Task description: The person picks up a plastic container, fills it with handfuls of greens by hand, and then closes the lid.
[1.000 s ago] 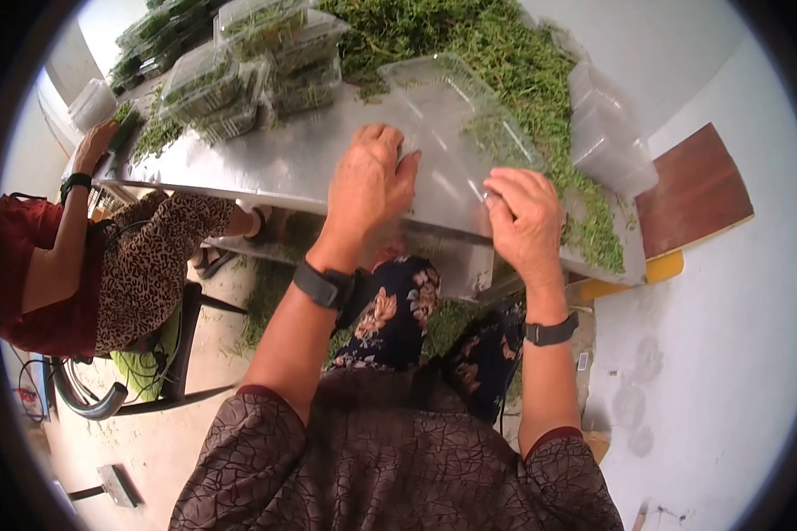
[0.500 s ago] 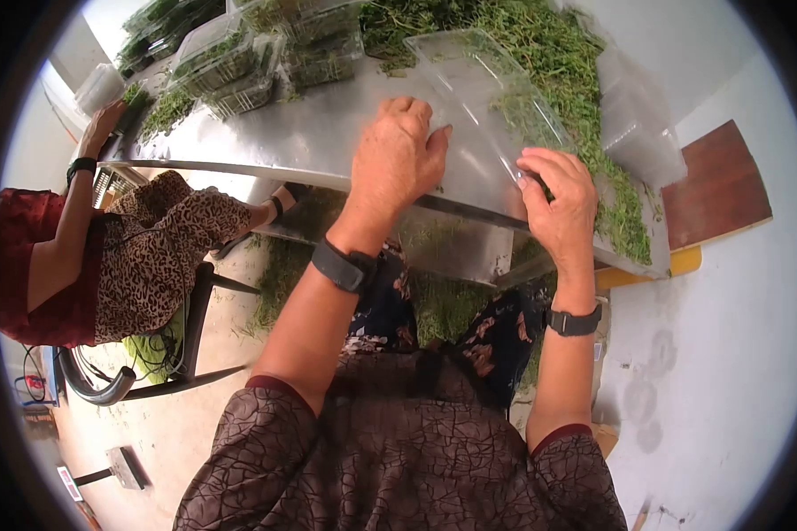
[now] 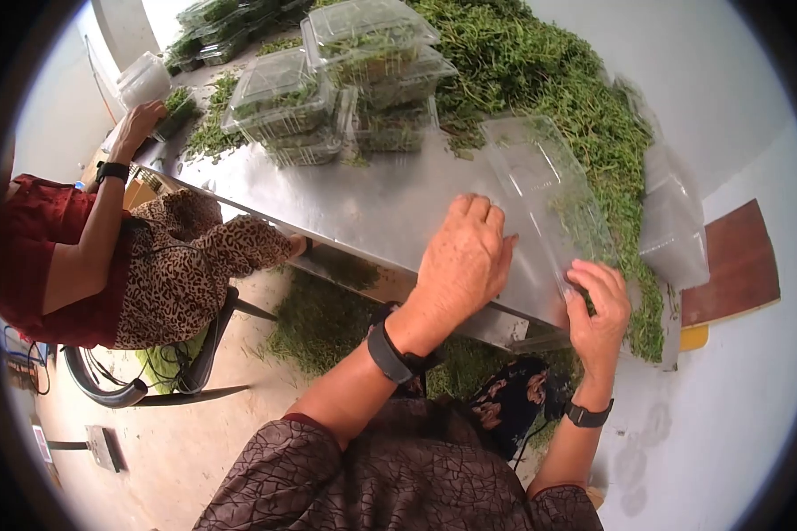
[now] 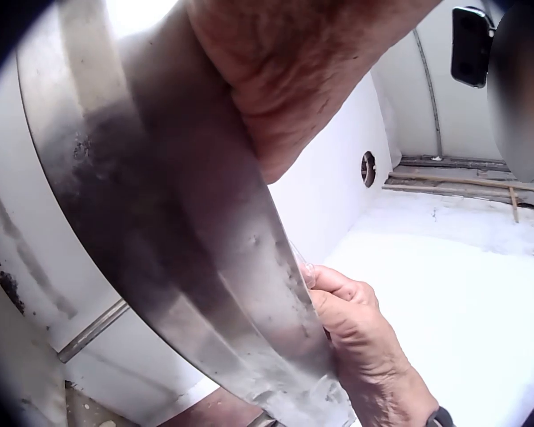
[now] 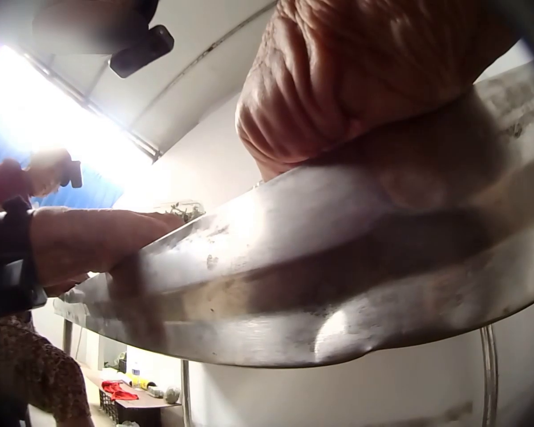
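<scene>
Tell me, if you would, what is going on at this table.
Someone's right-hand grip pinches the edge of a clear plastic container at the metal table, beside heaped greens. Their left-hand grip is nearby; whether it holds anything is unclear. Boxes of greens stand stacked beyond, while another person's hand is by more greens.

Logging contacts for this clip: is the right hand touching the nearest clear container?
Touching. The head view shows it: the right hand has its fingertips at the near edge of the clear container, with no gap between them.
</scene>
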`<state>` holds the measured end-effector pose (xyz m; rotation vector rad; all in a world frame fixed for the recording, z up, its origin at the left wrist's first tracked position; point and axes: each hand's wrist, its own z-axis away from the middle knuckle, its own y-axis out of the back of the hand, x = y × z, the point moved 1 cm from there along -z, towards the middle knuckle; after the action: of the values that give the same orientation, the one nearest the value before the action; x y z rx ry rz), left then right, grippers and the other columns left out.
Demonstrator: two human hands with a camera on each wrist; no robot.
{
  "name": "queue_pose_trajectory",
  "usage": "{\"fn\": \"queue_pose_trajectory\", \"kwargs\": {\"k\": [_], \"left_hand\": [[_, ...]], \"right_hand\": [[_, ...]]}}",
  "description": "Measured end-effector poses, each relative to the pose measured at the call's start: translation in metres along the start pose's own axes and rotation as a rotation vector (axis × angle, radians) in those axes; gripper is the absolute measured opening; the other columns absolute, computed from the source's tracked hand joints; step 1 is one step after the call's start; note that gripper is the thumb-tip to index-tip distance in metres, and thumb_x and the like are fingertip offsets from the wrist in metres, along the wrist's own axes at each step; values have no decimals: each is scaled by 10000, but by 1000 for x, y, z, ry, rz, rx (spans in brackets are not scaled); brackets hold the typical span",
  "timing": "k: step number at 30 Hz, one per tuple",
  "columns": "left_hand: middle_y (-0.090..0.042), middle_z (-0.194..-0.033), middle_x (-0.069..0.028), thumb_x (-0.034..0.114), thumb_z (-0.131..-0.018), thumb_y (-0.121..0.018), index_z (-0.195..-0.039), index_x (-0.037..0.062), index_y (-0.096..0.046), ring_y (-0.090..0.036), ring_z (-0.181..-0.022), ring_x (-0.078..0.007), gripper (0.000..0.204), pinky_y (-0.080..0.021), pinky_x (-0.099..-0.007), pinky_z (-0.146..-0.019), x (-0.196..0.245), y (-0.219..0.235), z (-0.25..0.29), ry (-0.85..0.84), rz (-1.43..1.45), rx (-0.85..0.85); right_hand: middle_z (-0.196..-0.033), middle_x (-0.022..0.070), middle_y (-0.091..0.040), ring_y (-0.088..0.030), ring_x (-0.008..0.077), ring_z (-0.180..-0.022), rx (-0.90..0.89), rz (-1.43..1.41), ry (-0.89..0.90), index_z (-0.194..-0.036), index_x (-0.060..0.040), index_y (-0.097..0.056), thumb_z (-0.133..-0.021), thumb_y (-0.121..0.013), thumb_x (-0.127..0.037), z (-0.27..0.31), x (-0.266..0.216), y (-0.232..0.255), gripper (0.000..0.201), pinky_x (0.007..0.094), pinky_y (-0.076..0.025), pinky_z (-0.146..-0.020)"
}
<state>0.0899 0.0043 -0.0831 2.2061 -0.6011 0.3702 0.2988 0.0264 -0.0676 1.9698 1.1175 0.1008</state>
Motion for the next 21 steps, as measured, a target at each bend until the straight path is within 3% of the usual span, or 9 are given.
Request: {"fn": "queue_pose_trajectory", "kwargs": {"k": [6, 9, 21], "left_hand": [[-546, -1069, -235, 88, -792, -670, -1006, -85, -531, -526, -1064, -388, 308, -460, -414, -913, 2, 2, 0, -4, -4, -4], [-542, -1097, -253, 93, -798, -674, -1037, -117, -534, -507, -1102, -391, 347, -427, -418, -971, 4, 6, -1, -7, -24, -89], [-531, -1146, -270, 126, -804, -688, -1042, -128, -538, -488, -1146, -400, 379, -414, -423, -1008, 7, 13, -5, 18, 13, -156]], "right_hand": [[-1013, 124, -684, -606, 332, -983, -17, -7, -33, -915, -4, -667, -680, -638, 38, 0, -1, 2, 241, 416, -463, -902], [-1009, 120, -684, -606, 333, -984, -36, -18, -46, -907, -10, -664, -664, -638, 38, 1, -1, 3, 249, 430, -460, -917], [-986, 116, -687, -616, 319, -953, -69, -69, -84, -885, -17, -672, -647, -648, 2, -1, -1, 6, 239, 451, -461, -930]]}}
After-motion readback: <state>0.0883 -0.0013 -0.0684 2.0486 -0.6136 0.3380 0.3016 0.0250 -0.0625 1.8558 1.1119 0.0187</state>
